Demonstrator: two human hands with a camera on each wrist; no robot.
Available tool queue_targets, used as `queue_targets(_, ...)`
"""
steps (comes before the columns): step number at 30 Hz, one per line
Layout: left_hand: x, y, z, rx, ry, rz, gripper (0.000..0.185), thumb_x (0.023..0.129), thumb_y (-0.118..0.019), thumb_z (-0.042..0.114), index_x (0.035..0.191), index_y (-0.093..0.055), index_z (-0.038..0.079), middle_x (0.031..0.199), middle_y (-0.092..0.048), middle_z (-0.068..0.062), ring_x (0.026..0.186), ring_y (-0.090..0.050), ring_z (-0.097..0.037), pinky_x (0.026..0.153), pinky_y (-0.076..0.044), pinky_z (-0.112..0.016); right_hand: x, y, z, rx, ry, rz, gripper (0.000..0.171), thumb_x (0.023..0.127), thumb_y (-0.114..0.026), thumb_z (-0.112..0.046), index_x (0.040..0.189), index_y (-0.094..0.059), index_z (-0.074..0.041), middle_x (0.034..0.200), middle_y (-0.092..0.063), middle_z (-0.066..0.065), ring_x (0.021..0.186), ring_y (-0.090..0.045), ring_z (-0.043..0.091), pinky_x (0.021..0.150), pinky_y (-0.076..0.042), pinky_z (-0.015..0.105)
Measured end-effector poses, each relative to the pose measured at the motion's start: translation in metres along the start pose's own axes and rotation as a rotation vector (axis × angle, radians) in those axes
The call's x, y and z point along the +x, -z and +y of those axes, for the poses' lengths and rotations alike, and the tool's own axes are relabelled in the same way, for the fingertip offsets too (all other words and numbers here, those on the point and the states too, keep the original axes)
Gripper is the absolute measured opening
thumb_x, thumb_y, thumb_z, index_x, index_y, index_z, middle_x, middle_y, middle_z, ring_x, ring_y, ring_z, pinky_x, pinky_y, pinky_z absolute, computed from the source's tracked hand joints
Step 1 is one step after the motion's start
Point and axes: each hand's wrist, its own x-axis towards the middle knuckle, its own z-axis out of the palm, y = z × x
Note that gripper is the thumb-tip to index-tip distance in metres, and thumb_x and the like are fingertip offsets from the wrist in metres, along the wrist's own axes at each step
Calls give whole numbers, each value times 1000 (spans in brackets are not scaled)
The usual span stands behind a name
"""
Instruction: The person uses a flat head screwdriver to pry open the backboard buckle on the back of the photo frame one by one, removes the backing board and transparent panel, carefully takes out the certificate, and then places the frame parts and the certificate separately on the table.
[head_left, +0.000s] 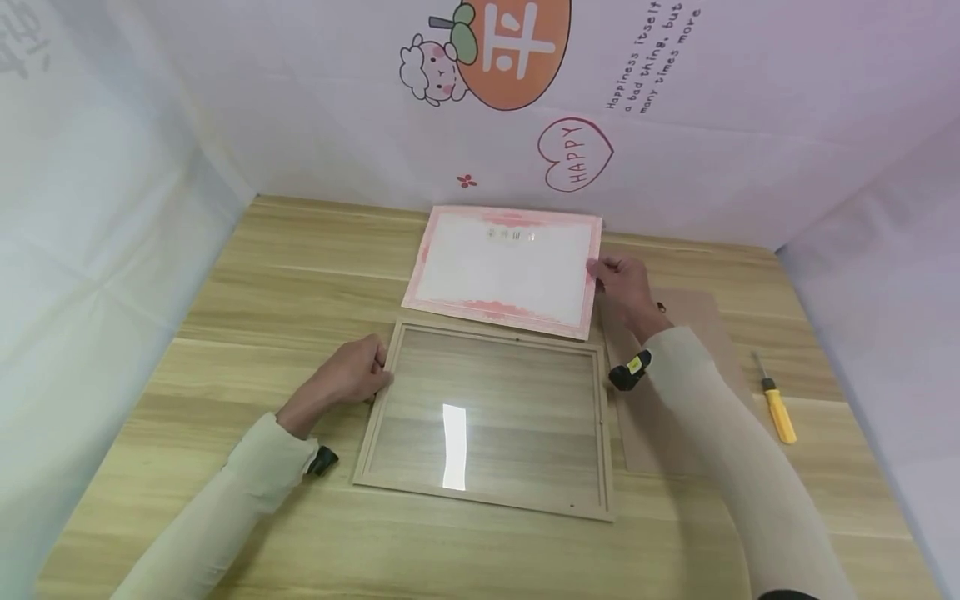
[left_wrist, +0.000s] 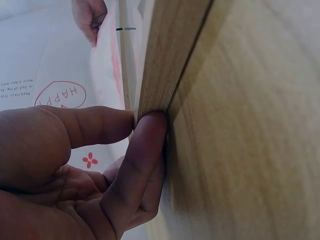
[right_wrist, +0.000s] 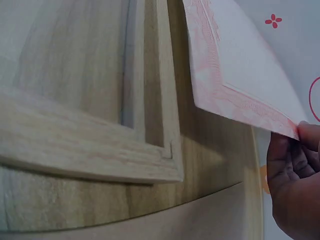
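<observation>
Centre frame on the wooden table (head_left: 225,283), left hand (head_left: 347,373) grips the picture frame's (head_left: 487,492) left rail, steadying it, while right hand (head_left: 624,283) pinches the certificate's (head_left: 506,267) right edge just above, lifting it.

Soft, even light filled the views, glare streaked the frame's glass (head_left: 453,446), and wrist close-ups blurred near the edges.

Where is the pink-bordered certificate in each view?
Head: certificate at upper centre, behind the wooden frame.
Left wrist: pink strip at upper left, past the frame edge.
Right wrist: upper right, lifted above the table.
Shared landmark: the frame.
</observation>
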Motion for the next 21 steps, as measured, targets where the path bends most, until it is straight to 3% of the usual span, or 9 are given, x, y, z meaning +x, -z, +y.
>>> queue_targets(6,1,-1,0,-12,5,-2,10,92,-60,2,94,-52,-2,75,-56,-8,62,-63,-15,54,-49,-24,2,-4,11,-151,9,7,39,97,-62,-17,135,-58,-9,98,-69,2,80,-60,9,68,-50,19)
queue_targets(9,0,-1,0,-11,13,3,10,92,-60,2,93,-51,-2,74,-55,-8,63,-63,-15,54,-49,-24,3,-8,15,-260,15,40,40,97,-62,-19,136,-57,-11,107,-67,9,85,-58,13,65,-47,18)
queue_targets(13,0,-1,-1,-7,9,4,10,92,-60,2,93,-52,-2,73,-55,-7,62,-62,-15,54,-49,-24,4,-13,19,-313,17,72,41,97,-61,-19,137,-57,-10,114,-66,12,93,-59,18,67,-47,20)
queue_targets(21,1,-2,-3,0,-2,6,10,92,-60,3,93,-51,-1,73,-55,-7,60,-61,-15,54,-46,-24,5,-16,17,-449,57,49,37,97,-60,-16,133,-59,-4,109,-64,15,92,-57,22,65,-45,22)
